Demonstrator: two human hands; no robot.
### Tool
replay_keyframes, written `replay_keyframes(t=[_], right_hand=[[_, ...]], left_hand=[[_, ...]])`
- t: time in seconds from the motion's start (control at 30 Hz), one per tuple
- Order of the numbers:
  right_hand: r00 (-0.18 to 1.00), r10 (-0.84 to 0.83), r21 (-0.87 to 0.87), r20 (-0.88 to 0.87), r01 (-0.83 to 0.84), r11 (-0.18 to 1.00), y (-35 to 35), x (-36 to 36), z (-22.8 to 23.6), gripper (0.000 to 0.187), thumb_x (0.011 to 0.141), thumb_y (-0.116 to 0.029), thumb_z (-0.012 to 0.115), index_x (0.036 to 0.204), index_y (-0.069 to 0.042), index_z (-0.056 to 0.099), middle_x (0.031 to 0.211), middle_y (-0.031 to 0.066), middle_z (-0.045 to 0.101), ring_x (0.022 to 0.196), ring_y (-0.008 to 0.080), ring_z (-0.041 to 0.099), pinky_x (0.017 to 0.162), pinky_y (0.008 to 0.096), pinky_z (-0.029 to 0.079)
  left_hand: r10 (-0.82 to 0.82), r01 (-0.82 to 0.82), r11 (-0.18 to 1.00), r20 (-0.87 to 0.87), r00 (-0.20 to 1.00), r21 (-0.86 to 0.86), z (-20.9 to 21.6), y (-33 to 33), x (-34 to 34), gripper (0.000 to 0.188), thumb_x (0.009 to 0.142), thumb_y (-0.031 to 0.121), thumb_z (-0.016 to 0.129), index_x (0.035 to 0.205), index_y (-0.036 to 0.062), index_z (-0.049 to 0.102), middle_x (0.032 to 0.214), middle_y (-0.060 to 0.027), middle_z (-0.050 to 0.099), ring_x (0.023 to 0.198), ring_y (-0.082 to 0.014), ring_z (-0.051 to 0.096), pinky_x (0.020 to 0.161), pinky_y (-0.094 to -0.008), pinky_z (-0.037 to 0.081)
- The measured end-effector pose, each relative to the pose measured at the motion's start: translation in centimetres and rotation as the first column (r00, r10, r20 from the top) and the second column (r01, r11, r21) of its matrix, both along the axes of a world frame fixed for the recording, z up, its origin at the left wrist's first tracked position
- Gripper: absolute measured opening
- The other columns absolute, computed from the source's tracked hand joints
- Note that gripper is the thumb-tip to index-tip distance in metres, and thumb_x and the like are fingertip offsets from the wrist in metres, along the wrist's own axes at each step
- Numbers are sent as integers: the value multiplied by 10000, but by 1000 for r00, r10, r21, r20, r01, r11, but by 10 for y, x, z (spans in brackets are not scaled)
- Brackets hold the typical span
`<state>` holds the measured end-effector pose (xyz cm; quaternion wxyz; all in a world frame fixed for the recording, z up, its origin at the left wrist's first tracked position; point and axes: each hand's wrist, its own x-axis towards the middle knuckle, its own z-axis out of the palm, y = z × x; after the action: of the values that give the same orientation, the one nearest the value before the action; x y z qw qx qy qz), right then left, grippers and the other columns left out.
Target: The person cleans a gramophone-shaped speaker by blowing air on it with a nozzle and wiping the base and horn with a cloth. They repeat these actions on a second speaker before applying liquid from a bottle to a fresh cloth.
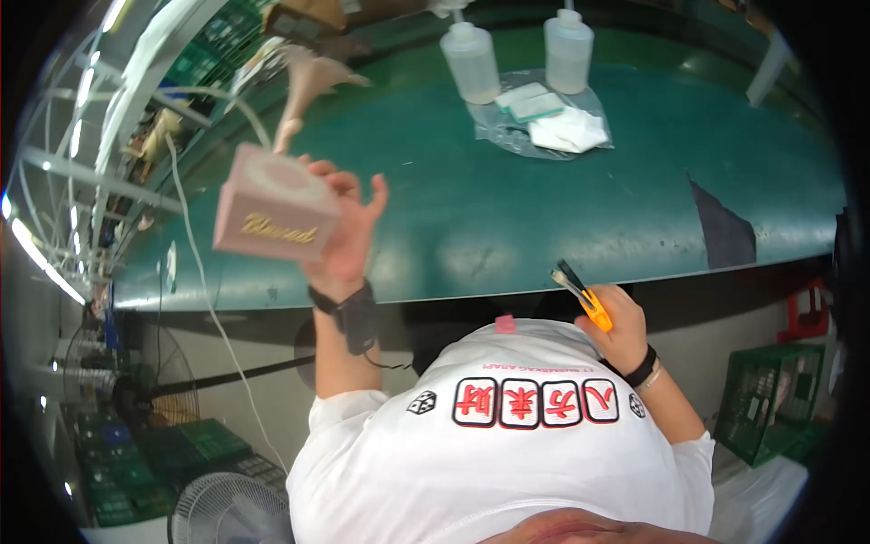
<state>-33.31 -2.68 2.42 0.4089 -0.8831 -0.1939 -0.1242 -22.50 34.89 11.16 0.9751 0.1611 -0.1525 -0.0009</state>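
Shirt (pixel 507 471) in white fills the near end, with the person's arms reaching out past it. Right hand (pixel 625 326) sits by the close edge of the tabletop (pixel 507 227), fingers wrapped snugly round a small orange tool (pixel 595 310). Its dark and metal end points away from the body and touches nothing, as far as I can see; too small to say if it's a knife or snips.

A bit further out, left hand (pixel 349 236) has the pink block (pixel 272 208) up over the left part of the tabletop. That grip is partly open, wide enough for the block, with the little finger sticking out; some fingers hide behind it. The block has gold writing on the front and a pale ring on top, and a slim pinkish figure (pixel 313 77) rises from behind it, too blurry to tell if it's joined on.

Progress-wise, I'd guess the block is pretty much finished: shape and lettering are there. The tool isn't on it, so any trimming left is anyone's guess.

Further back, a white cloth (pixel 571 131) and a pad (pixel 530 102) lie on clear plastic (pixel 494 136), just in front of two squeeze bottles (pixel 471 68).
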Motion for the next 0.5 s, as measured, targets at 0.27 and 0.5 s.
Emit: replay_keyframes(t=[0.27, 0.5], right_hand=[[951, -107, -264, -291, 27, 964, -9, -2, 7, 329, 835, -364, 751, 975, -73, 690, 849, 140, 681, 738, 334, 653, 625, 406, 508], [951, 65, -247, -303, -144, 958, -38, 20, -4, 273, 874, -351, 698, 995, -106, 700, 799, 136, 679, 728, 340, 659, 621, 407, 511]], left_hand=[[27, -27, 1000, 4, 1000, 11, 7, -42, 24, 439, 982, 311, 521, 1368, 104, 496, 1171, -63, 591, 1056, -206, 571, 1084, -524, 325], [20, -6, 956, -45, 999, 293, -18, -103, 44, 476, 997, 284, 555, 1412, 75, 449, 1185, -122, 620, 997, -250, 643, 872, -394, 563]])
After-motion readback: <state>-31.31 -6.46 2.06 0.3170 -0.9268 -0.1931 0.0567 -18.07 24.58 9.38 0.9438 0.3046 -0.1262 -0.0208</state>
